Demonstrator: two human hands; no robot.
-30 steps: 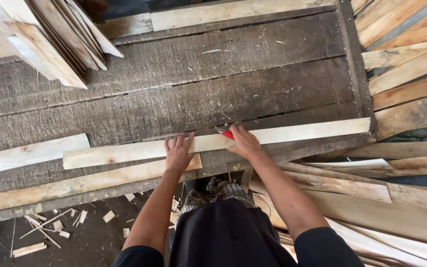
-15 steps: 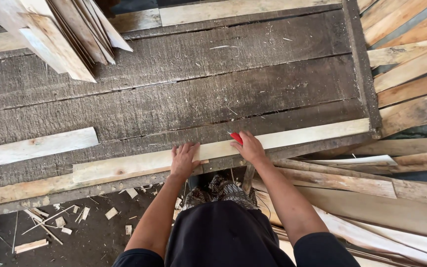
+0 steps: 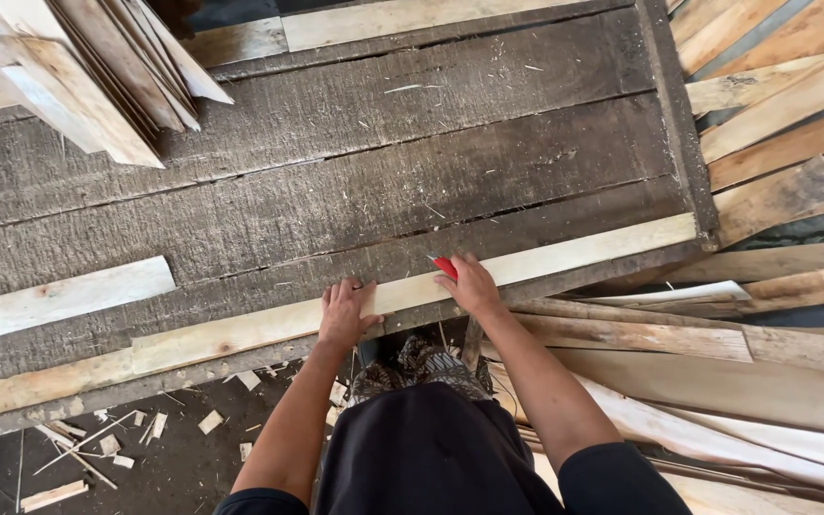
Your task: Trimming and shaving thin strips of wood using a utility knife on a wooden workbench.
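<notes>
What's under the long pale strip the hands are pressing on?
The long pale strip lies on the dark plank workbench, its left end overlapping another pale board. The left hand and the right hand, holding a red marker, cover the wood beneath them.

Beyond the hands, the dark plank surface [image 3: 412,172] lies open across its middle. A stack of boards [image 3: 78,67] blocks the far left corner, a short pale board [image 3: 59,298] lies left, and piled planks [image 3: 784,114] crowd the right edge.
</notes>
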